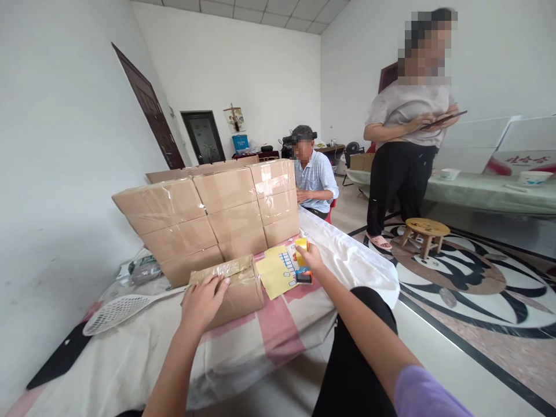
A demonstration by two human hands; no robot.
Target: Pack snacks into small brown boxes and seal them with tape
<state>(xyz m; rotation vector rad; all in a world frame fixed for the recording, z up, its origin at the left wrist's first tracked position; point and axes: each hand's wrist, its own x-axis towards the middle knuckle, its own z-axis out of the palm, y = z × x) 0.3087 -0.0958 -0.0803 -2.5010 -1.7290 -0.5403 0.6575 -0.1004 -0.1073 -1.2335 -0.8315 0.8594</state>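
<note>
My left hand [203,300] lies on the near end of a taped cardboard box [237,286] on the cloth-covered table [278,339], fingers spread over its top. My right hand [309,255] reaches past the box and pinches a small yellow piece [301,244] above a yellow sheet of labels [278,270]. An orange and black tape dispenser [303,276] rests just below that hand.
A stack of sealed cardboard boxes [208,214] stands behind the single box. A white swatter [119,311] lies at the left. A seated person [315,179] works at the far end; another person [406,133] stands holding a tablet. A small wooden stool [425,231] sits on the floor.
</note>
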